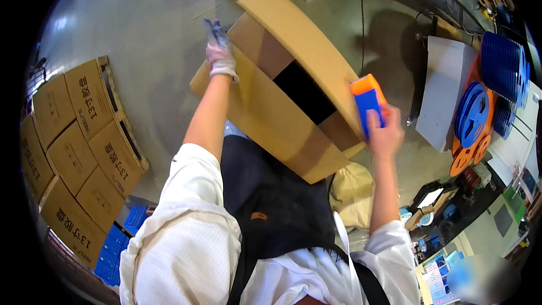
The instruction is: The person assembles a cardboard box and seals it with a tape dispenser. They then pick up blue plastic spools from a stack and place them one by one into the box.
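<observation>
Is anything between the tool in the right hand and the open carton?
Nothing visible. The blue-and-orange tool in the right hand is by the open carton, at the right end of its far flap; contact is unclear. The left hand is at the opposite end.

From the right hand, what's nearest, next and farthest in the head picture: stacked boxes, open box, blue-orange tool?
1. Blue-orange tool: in the right hand.
2. Open box: just left of it.
3. Stacked boxes: far left.
</observation>
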